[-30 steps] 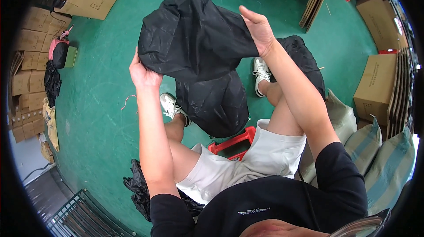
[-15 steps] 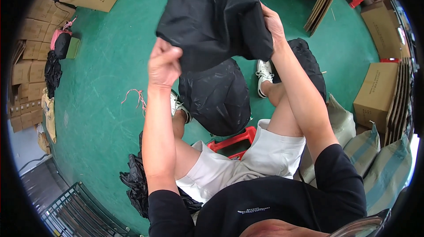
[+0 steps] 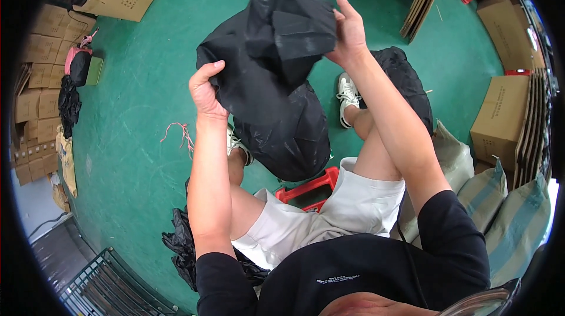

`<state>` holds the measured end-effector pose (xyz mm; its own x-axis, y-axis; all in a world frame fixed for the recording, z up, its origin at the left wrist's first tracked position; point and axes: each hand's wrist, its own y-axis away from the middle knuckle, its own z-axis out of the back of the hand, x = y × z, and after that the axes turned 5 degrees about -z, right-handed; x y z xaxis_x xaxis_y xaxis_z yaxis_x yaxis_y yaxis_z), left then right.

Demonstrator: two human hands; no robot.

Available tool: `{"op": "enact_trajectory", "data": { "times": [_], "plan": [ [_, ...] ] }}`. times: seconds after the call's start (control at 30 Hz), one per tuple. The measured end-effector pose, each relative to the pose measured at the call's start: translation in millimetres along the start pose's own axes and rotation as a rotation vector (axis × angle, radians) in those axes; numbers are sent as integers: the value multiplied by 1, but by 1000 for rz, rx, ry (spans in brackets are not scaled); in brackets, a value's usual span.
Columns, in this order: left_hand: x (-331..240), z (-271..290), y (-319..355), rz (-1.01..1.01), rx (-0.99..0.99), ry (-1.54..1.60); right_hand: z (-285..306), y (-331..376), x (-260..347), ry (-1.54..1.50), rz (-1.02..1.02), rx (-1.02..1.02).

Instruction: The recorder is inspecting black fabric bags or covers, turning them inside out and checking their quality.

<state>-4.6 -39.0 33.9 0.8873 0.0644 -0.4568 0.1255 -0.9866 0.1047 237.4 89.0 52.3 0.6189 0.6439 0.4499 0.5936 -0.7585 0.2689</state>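
Observation:
A piece of loose black fabric (image 3: 265, 51), bunched and folded, is held up in front of me between both hands. My left hand (image 3: 207, 92) grips its lower left edge, the thumb lying apart on the near side and the other fingers hidden behind the cloth. At the right edge, my right hand (image 3: 351, 36) has its thumb pointing up, and its fingers, partly hidden, are against the fabric. Beneath the fabric, a full black bag (image 3: 288, 139) lies on the floor between my feet, its far part covered from sight.
Another black bundle (image 3: 400, 77) lies beyond my right leg. A red plastic stool (image 3: 309, 189) is between my thighs. Woven sacks (image 3: 482, 198) line my right side, near cardboard boxes (image 3: 500, 110). Crumpled black plastic (image 3: 181, 245) is at my left, and pink string (image 3: 183, 136) on the green floor.
Both hands have come a little nearer and to the left with the black fabric, which has folded over. My right thumb now stands up, away from the cloth.

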Motion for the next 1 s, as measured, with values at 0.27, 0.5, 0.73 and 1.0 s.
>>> {"op": "enact_trajectory", "data": {
  "times": [0.27,0.5,0.73,1.0],
  "plan": [
    [-15,41,-12,218,-30,11,-11,4,-42,479,-155,47],
    [-36,31,-14,-13,64,26,1,-13,-14,153,116,-16],
    [-11,-3,-6,-74,-52,96,-6,-8,-32,208,14,12],
    [1,-4,-3,6,-74,-470,-5,-8,-25,175,-6,-135]
  ]
}}
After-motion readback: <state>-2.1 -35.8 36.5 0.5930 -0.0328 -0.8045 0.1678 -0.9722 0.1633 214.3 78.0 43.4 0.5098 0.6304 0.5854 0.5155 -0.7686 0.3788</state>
